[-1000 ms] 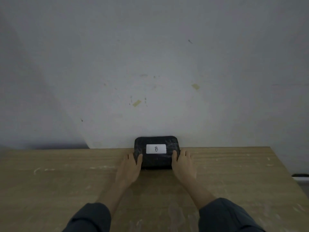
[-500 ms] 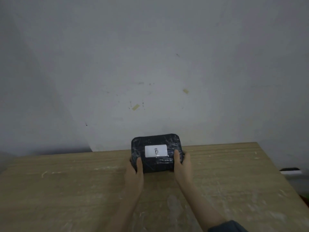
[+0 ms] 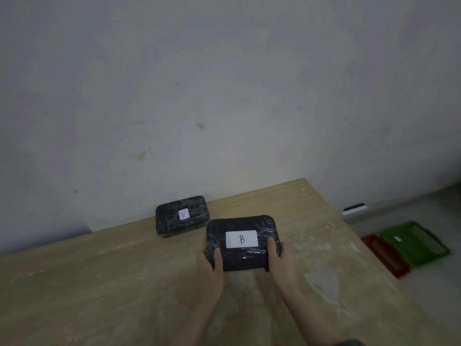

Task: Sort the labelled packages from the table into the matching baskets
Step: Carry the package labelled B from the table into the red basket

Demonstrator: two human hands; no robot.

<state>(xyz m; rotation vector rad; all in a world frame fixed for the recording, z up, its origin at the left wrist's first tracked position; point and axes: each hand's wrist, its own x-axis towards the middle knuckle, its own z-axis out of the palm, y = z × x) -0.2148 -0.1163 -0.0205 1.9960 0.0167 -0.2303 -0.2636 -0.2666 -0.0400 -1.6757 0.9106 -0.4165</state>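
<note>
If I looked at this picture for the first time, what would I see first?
First, the black package marked B, held between the left hand and right hand above the wooden table. Behind it, a second black package rests on the table by the wall. At the right, on the floor, sit a green basket and a red basket.

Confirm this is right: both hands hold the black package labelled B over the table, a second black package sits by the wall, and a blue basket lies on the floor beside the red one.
Not quite. The head view shows the basket beside the red basket is green, not blue. The rest holds: left hand and right hand hold package B over the table; second package by the wall.
</note>
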